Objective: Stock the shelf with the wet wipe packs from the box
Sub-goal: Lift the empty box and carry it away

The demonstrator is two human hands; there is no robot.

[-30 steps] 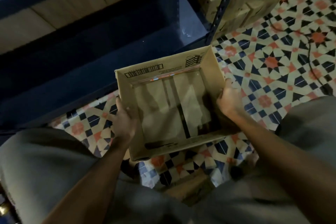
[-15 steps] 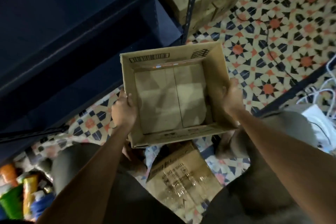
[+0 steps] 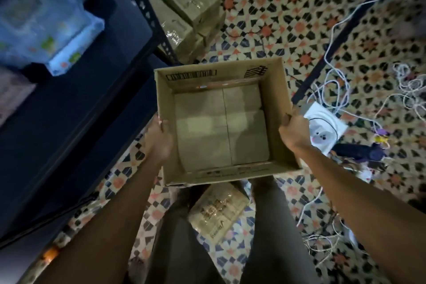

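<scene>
We see an open cardboard box (image 3: 221, 122) held up over the patterned floor (image 3: 288, 7), the left hand (image 3: 159, 138) gripping its left wall and the right hand (image 3: 294, 129) gripping its right wall, and inside only the bare bottom flaps show. At the left stands a dark shelf (image 3: 69, 122) with blurred blue wet wipe packs (image 3: 46, 18) on it. Taped cartons (image 3: 186, 4) lie beyond the shelf post, another carton (image 3: 216, 212) lies between the legs, and white cables (image 3: 334, 90) lie at the right.
</scene>
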